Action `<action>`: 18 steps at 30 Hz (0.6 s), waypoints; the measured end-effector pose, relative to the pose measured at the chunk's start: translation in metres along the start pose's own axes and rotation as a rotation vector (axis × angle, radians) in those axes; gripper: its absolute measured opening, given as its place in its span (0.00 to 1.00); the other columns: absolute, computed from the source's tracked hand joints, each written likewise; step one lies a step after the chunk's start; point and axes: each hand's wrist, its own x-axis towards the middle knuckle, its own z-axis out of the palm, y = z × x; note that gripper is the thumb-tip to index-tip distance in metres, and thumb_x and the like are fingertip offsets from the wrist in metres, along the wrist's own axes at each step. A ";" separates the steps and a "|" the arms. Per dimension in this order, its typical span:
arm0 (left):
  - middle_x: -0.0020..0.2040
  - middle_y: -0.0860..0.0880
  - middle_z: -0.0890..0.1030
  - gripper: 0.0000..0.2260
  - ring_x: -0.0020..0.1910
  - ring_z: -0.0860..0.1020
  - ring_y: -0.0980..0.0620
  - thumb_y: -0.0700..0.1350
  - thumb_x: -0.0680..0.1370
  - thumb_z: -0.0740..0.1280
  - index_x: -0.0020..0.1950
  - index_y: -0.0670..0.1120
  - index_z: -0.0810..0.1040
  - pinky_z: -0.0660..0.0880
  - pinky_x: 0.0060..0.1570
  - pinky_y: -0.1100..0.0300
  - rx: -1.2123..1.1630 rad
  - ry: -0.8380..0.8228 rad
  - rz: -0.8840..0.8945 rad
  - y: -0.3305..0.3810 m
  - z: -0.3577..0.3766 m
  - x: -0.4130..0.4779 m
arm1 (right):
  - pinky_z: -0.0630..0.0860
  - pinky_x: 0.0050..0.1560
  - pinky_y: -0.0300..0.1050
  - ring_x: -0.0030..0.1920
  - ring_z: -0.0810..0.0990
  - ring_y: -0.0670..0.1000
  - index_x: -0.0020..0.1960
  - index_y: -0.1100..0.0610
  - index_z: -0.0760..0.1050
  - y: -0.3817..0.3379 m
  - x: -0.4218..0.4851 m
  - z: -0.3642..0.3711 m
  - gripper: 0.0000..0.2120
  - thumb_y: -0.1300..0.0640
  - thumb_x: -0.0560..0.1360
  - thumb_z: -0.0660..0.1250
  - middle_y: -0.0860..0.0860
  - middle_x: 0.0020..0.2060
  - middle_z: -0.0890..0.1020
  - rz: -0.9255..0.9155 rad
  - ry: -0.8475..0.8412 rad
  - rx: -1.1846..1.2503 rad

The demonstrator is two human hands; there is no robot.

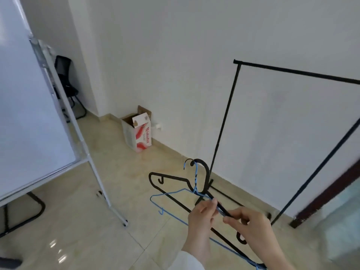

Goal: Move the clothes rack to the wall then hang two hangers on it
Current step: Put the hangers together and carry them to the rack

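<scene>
You get even, soft daylight, bright on the white wall (175, 55). Glare spots sit on the tiled floor (58, 248), far left of your hands. Straight edges bow with wide-angle distortion, and the dark doorframe (327, 191) right of them smears, perhaps from motion.

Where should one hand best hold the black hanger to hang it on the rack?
Grip the black hanger at its neck, just below the hook, coming from underneath. The hook points up and its shoulders slope away, so this probably leaves the hook free for the rack's top bar.
</scene>
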 end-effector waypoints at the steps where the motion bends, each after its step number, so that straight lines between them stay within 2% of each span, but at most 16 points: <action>1: 0.36 0.50 0.79 0.06 0.38 0.77 0.57 0.49 0.73 0.68 0.38 0.49 0.78 0.71 0.39 0.65 0.024 -0.037 0.006 0.007 0.012 0.009 | 0.68 0.27 0.29 0.23 0.69 0.42 0.32 0.46 0.80 -0.002 0.009 -0.010 0.07 0.56 0.65 0.75 0.40 0.30 0.82 -0.001 0.037 -0.005; 2: 0.35 0.50 0.78 0.06 0.37 0.76 0.56 0.49 0.73 0.68 0.38 0.48 0.78 0.71 0.39 0.64 0.044 -0.080 0.012 0.014 0.026 0.019 | 0.68 0.27 0.30 0.24 0.69 0.42 0.32 0.45 0.80 -0.004 0.018 -0.021 0.07 0.55 0.64 0.75 0.38 0.30 0.82 0.009 0.080 -0.011; 4: 0.33 0.50 0.77 0.07 0.36 0.75 0.55 0.49 0.73 0.68 0.38 0.47 0.78 0.70 0.40 0.63 0.075 -0.150 0.015 0.026 0.051 0.038 | 0.67 0.28 0.32 0.26 0.69 0.43 0.33 0.46 0.81 -0.007 0.035 -0.040 0.05 0.54 0.64 0.75 0.39 0.28 0.82 0.048 0.155 -0.034; 10: 0.28 0.53 0.75 0.08 0.31 0.73 0.58 0.48 0.74 0.68 0.36 0.47 0.78 0.69 0.35 0.66 0.148 -0.364 0.018 0.060 0.130 0.077 | 0.67 0.27 0.32 0.23 0.68 0.42 0.33 0.47 0.79 -0.017 0.074 -0.097 0.05 0.54 0.66 0.74 0.36 0.25 0.80 0.083 0.360 -0.040; 13: 0.31 0.52 0.78 0.08 0.35 0.76 0.58 0.48 0.74 0.67 0.36 0.48 0.80 0.71 0.36 0.68 0.182 -0.434 0.020 0.071 0.167 0.090 | 0.67 0.25 0.29 0.23 0.70 0.41 0.33 0.46 0.79 -0.017 0.090 -0.123 0.06 0.54 0.67 0.72 0.37 0.25 0.80 0.093 0.454 -0.043; 15: 0.34 0.51 0.80 0.08 0.37 0.77 0.59 0.48 0.74 0.67 0.35 0.50 0.79 0.72 0.37 0.68 0.209 -0.462 0.041 0.077 0.194 0.098 | 0.68 0.27 0.31 0.25 0.71 0.42 0.33 0.45 0.78 -0.015 0.102 -0.140 0.06 0.53 0.67 0.72 0.43 0.26 0.81 0.106 0.519 -0.039; 18: 0.37 0.53 0.81 0.07 0.39 0.78 0.61 0.50 0.74 0.67 0.40 0.48 0.81 0.72 0.37 0.68 0.238 -0.517 0.076 0.086 0.235 0.109 | 0.69 0.30 0.35 0.28 0.73 0.46 0.33 0.44 0.78 -0.012 0.122 -0.169 0.07 0.53 0.67 0.72 0.45 0.27 0.81 0.116 0.588 -0.013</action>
